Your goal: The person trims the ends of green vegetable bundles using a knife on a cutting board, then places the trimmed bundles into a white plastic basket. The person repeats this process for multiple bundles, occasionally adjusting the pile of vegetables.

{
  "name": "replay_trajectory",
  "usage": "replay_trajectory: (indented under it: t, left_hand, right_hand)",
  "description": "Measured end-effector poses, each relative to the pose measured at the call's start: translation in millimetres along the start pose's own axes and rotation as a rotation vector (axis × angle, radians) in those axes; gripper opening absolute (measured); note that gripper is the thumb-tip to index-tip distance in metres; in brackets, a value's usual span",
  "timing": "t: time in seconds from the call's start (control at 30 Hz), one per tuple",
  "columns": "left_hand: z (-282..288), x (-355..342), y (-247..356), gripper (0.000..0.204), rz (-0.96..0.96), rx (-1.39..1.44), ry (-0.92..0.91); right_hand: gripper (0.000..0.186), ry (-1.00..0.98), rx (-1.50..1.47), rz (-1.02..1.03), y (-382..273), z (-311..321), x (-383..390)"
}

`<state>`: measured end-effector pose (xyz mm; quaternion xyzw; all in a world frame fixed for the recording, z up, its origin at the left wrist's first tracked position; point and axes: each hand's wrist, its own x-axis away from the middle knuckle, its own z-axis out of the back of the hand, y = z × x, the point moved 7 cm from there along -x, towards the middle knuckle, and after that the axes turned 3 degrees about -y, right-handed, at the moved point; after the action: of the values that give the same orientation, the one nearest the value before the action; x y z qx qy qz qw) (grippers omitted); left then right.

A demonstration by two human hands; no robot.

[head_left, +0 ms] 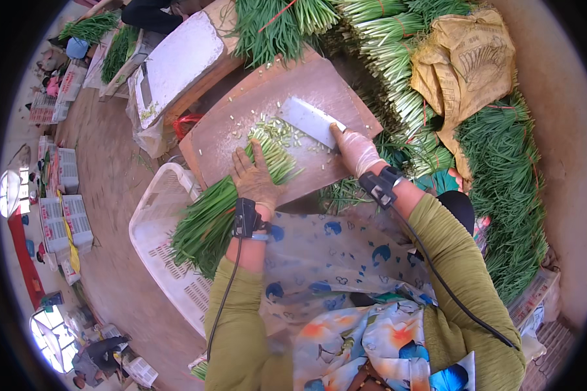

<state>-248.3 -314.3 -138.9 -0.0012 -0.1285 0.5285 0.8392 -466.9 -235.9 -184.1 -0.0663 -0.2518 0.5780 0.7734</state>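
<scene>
My left hand (254, 177), in a stained glove, holds a bundle of garlic chives (209, 218) down on a brown cutting board (215, 140). The pale stem ends point toward the board's middle, and the green leaves hang off its near left edge over a white plastic basket (166, 195). In my right hand (357, 148), wearing a thin clear glove, is a cleaver (306, 120). Its broad blade lies slanted just above or on the board, pointing up and left, apart from the bundle. Chopped stem ends (274, 130) are scattered between blade and bundle.
Tied bundles of chives (388, 65) are stacked beyond and right of the board, partly under a tan sack (469, 58). More chives (502, 195) lie along the right wall. A white-topped bench (182, 58) stands at the far left. Cartons (65, 221) line the floor's left side.
</scene>
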Motion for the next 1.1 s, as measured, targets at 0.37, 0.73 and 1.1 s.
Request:
replay_trajectory:
  t: [0.37,0.73,1.1]
  left_hand:
    - [-6,-52,-37,0.092,0.101,0.287,-0.180]
    - [-4,-53,-35,0.096,0.074,0.310,-0.127]
    - [1,-57,-36,0.102,0.049,0.363,-0.171]
  right_hand:
    - [0.030,0.105,-0.335,0.018,-32,30,27]
    - [0.020,0.044,-0.331,0.057,-82,17,27]
    - [0.022,-0.214,-0.239,-0.081,-92,-11,-25]
